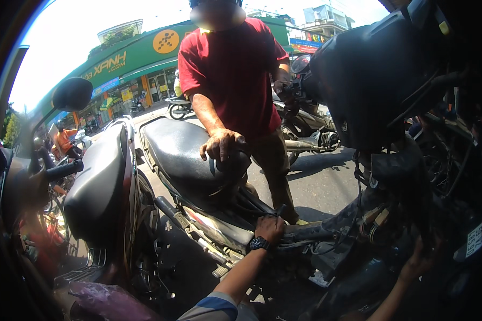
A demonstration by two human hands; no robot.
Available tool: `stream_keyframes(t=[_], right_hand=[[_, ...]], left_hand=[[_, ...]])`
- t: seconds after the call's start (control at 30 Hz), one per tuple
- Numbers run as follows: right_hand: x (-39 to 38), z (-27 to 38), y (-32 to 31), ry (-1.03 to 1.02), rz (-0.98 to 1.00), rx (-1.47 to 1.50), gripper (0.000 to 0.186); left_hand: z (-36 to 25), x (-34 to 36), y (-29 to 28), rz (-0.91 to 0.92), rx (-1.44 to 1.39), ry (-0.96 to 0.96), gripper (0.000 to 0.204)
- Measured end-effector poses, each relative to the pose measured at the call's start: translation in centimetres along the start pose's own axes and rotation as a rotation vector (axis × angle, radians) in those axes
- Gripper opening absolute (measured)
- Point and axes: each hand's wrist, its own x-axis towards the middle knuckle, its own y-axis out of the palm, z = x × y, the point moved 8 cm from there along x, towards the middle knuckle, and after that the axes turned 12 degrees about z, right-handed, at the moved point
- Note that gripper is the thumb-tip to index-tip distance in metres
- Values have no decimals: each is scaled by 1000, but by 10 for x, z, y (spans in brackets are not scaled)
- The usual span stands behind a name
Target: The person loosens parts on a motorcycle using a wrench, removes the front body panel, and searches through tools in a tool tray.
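A motorbike stands across in front of me, with its black seat (179,147) at the left and its dark front end at the right. My left hand (270,229), with a black watch on the wrist, is closed at the frame just ahead of the seat. A short dark stub sticks up beside its fingers; what they hold is hidden. Low at the right, my right hand (416,262) reaches up in deep shadow near the bike's front, its fingers hard to make out. Loose wires and connectors (379,220) hang exposed under the steering head.
A person in a red shirt (230,80) stands across the bike, one hand (222,143) resting on the seat. A second motorbike with a black seat (99,182) is parked close at left, near a purple plastic bag (110,302). Beyond lie the street and a green shopfront (139,61).
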Motion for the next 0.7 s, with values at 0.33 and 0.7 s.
stream_keyframes(t=[0.33,0.7], right_hand=[[14,-40,-46,-4,-34,59,42],[29,-319,-240,15,-110,208,47]], left_hand=[[-76,20,35,-33,38,67,18],[-315,7,189,60,-374,-98,56]])
